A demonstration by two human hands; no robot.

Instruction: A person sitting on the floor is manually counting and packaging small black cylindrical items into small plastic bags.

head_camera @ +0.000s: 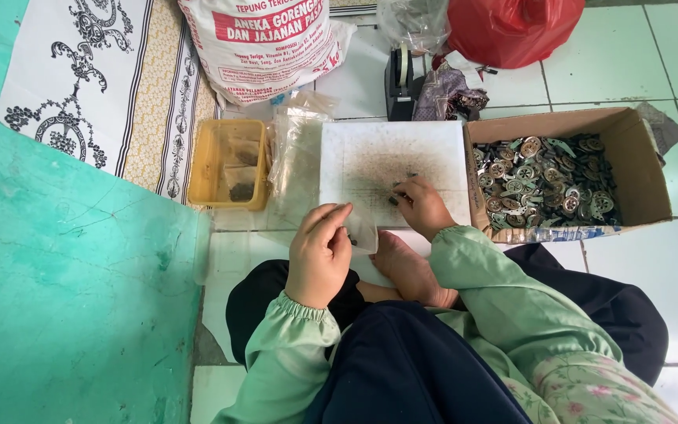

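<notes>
A person sits cross-legged on a pale tiled floor (668, 63), seen from above; at nine o'clock a patterned cloth (88, 86) in black, white and mustard lies beside a smooth green painted surface (64, 283); at eleven o'clock a shallow yellow plastic tray (202, 169), square and translucent, holds small filled bags; at twelve o'clock a woven white sack (264, 43) with red print stands upright; crinkled clear plastic bags (296, 145) lie between tray and board; at centre the left hand (319, 255), in a gathered mint-green cuff, has its fingers closed around a small clear plastic bag (361, 229), thumb and fingertips pinching its mouth; just right of it a flat white square board (392, 157), dusted with dark specks, lies on the floor; the right hand (424, 208) rests on the board's lower edge, fingertips drawn together on a few small dark pieces (396, 192), too small to tell their shape; a bare foot (410, 271) shows beneath the hands; at one o'clock a black tape dispenser (400, 78) stands below a glossy red plastic bag (512, 27); at three o'clock an open brown cardboard box (637, 157) is heaped with round metal parts (547, 184), silver and green, toothed like small gears.
</notes>
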